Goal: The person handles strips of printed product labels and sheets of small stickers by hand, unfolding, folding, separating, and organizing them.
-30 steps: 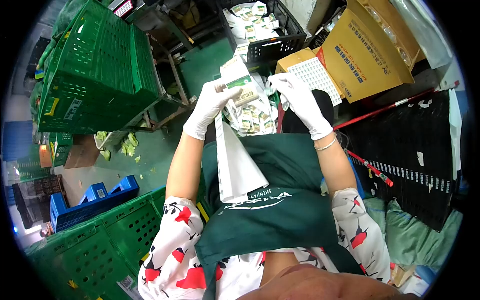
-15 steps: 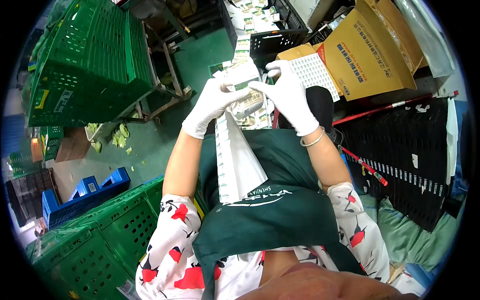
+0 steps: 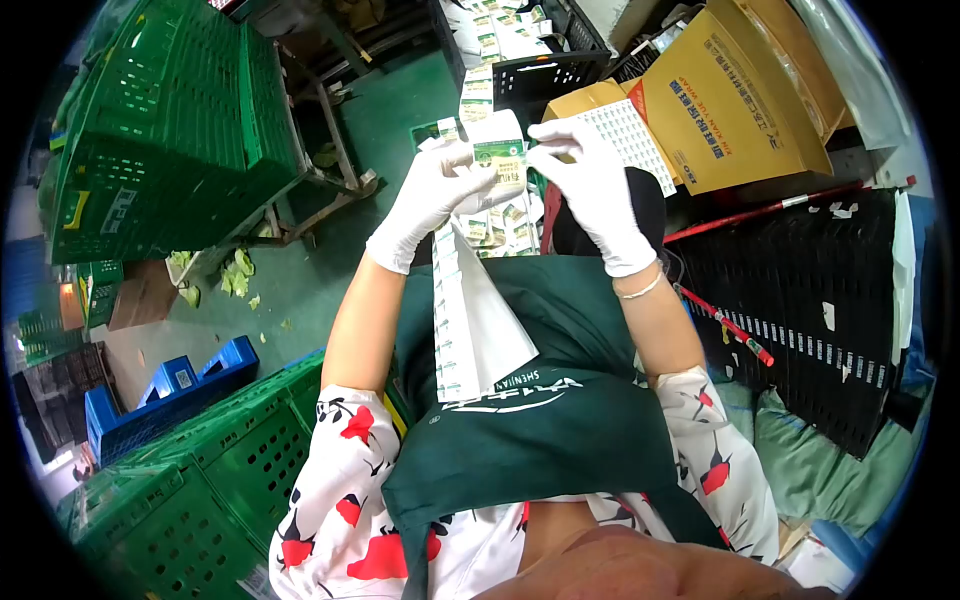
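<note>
My left hand (image 3: 435,195), in a white glove, is closed on a white label with green print (image 3: 500,165), pinching it between thumb and fingers. Just right of the label is my right hand (image 3: 590,185), also gloved, its thumb and fingers apart near the label's edge; I cannot tell whether they touch. Below my left hand, a folded white sticker sheet (image 3: 490,335) with small printed stickers along one side hangs over the dark green apron (image 3: 560,420). More printed labels (image 3: 505,228) lie beneath my hands.
A black crate (image 3: 550,75) full of labels stands ahead, with a label strip (image 3: 477,92) trailing from it. At right are a cardboard box (image 3: 720,110), a sheet of small stickers (image 3: 630,140) and black crates (image 3: 790,300). Green crates (image 3: 170,130) stack up at left.
My right hand has moved slightly right, away from my left thumb. The label in my left hand now shows its green printed face more fully.
</note>
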Demonstrator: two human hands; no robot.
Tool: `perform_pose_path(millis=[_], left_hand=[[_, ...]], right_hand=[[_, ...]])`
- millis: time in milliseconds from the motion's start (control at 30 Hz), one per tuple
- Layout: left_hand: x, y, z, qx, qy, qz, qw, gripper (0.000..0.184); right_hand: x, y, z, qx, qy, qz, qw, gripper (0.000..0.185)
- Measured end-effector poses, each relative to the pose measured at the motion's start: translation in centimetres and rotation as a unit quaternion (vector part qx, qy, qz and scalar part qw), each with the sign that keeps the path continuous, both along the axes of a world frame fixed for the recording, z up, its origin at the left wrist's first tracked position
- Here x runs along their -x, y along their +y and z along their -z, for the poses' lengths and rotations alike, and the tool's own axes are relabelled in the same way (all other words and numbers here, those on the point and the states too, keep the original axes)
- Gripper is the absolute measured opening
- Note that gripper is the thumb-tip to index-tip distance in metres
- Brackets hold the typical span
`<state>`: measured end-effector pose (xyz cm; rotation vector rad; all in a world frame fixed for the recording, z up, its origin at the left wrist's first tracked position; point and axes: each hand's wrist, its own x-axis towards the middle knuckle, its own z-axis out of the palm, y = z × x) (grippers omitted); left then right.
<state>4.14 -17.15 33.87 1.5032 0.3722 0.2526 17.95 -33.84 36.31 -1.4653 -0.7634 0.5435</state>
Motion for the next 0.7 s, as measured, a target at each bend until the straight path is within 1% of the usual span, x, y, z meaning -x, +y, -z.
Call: perform_pose_path(millis=[33, 67, 100, 167, 200, 267, 300, 333, 367, 433, 467, 500, 567, 600, 633, 700], left_hand=[[-0.1, 0.0, 0.1, 0.007, 0.008, 0.007, 1.0, 0.026], [-0.1, 0.1, 0.3, 0.014, 0.017, 0.014, 1.0, 0.025], [-0.1, 0.1, 0.4, 0.021, 0.026, 0.02, 0.999, 0.025], [0.1, 0.3, 0.4, -0.001, 0.041, 0.027, 0.999, 0.025], [0.1, 0.3, 0.2, -0.013, 0.048, 0.031, 0.998, 0.025], [0.6, 0.2, -0.8, 0.003, 0.055, 0.024, 0.998, 0.025], [0.9, 0.0, -1.7, 0.012, 0.059, 0.021, 0.998, 0.024], [1.0, -0.4, -2.6, 0.01, 0.076, 0.009, 0.997, 0.024], [0.9, -0.3, -2.2, 0.054, 0.055, -0.008, 0.997, 0.024], [0.5, 0.5, -0.9, 0.141, 0.012, -0.041, 0.989, 0.025], [0.3, 1.0, -0.4, 0.165, -0.013, -0.044, 0.985, 0.026], [0.3, 0.7, -1.4, 0.166, 0.01, -0.052, 0.985, 0.027], [0.1, 0.9, -0.9, 0.152, -0.01, -0.039, 0.988, 0.026], [0.1, 0.9, -0.7, 0.118, -0.006, -0.035, 0.992, 0.026], [0.1, 0.9, -0.4, 0.084, -0.002, -0.029, 0.996, 0.027], [-0.2, 0.6, -0.5, 0.035, 0.004, -0.018, 0.999, 0.027]], right_hand=[[0.5, 0.7, 0.0, 0.018, -0.042, -0.003, 0.999, 0.025], [0.8, 1.2, 0.2, 0.03, -0.05, 0.003, 0.998, 0.024], [1.0, 1.6, 0.5, 0.023, -0.127, 0.02, 0.991, 0.025], [1.2, 2.2, 0.6, 0.04, -0.219, 0.06, 0.973, 0.026], [1.5, 2.3, 0.4, 0.072, -0.244, 0.103, 0.962, 0.026], [2.0, 2.2, -0.3, 0.135, -0.293, 0.186, 0.928, 0.026], [1.1, 2.0, 0.7, 0.137, -0.159, 0.12, 0.97, 0.026], [0.4, 1.4, 0.8, 0.123, -0.063, 0.013, 0.99, 0.027], [-0.1, 1.0, 0.8, 0.106, 0.034, -0.094, 0.989, 0.028], [0.6, 0.3, 0.9, 0.118, 0.042, -0.161, 0.979, 0.02], [0.4, -0.3, 0.3, 0.137, -0.042, -0.215, 0.966, 0.019], [0.2, -0.6, 0.2, 0.157, -0.032, -0.196, 0.967, 0.02], [-0.2, -0.8, -0.2, 0.196, -0.014, -0.155, 0.968, 0.024], [-0.2, -0.8, -1.2, 0.102, -0.007, -0.081, 0.991, 0.023], [-1.4, -0.7, -0.6, 0.065, -0.019, -0.051, 0.996, 0.025], [-1.4, -0.4, -1.6, -0.014, 0.019, -0.035, 0.999, 0.028]])
